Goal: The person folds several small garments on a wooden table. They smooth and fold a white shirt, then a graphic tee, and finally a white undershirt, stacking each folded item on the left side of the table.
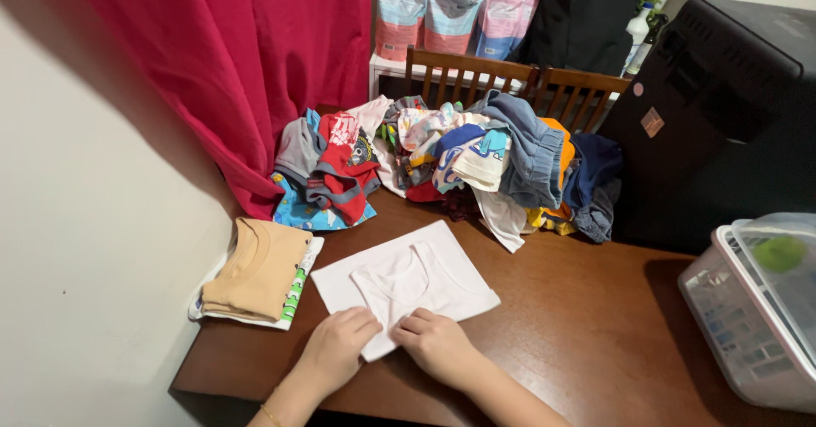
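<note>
Both hands, left hand (338, 342) and right hand (432, 342), fingers curled, pinching white undershirt's (408, 278) near edge.

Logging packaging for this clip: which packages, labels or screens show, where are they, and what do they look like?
Refill pouches: top centre behind the chairs, soft bags, pale blue and pink.
Sticker: on the black appliance at right, small tan diamond.
Plastic container: table's right edge, clear box, printed side label.
No screens.

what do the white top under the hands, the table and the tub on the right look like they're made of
White top: thin soft knit, likely cotton; it folds flat with creases.
Table: dark brown wood or veneer, with a slight sheen.
Tub: translucent plastic, cloudy see-through walls and lid.
</note>
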